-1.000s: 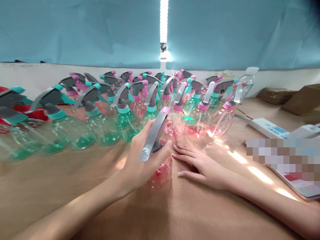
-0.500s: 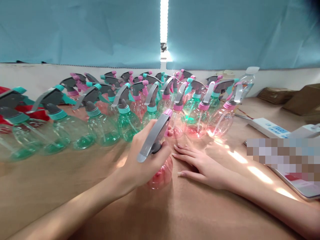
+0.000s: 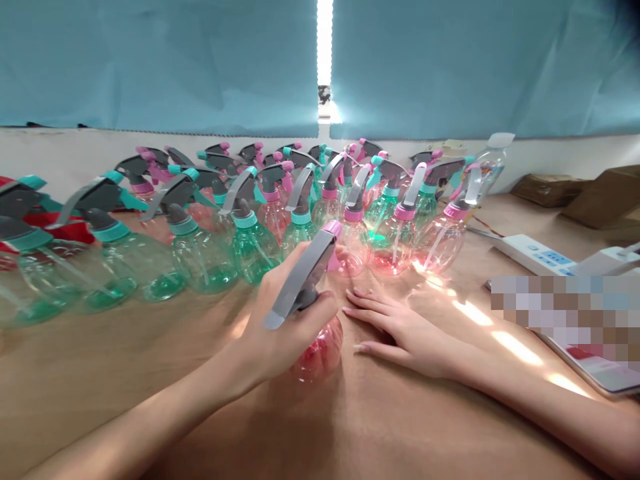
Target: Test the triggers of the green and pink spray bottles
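Note:
My left hand (image 3: 293,320) is wrapped round the neck of a pink spray bottle (image 3: 323,352) with a grey trigger head and pink nozzle. The bottle stands close to upright on the brown tabletop (image 3: 200,413), its nozzle facing away from me. Its collar and most of its trigger are hidden by my fingers. To the right of it, my right hand (image 3: 395,327) lies flat on the table, palm down, fingers stretched out and holding nothing. Just beyond my hands stand a green spray bottle (image 3: 255,250) and a clear pink spray bottle (image 3: 355,247).
Several more spray bottles with teal or pink collars fill the back of the table. A clear capped bottle (image 3: 493,163), brown boxes (image 3: 600,200), a white power strip (image 3: 537,253) and a phone (image 3: 607,377) with a blurred screen are on the right. Blue cloth (image 3: 150,67) hangs behind.
The whole view has shifted slightly to the left. The spray bottle in my left hand tilts a little more towards me; my right hand stays flat on the table.

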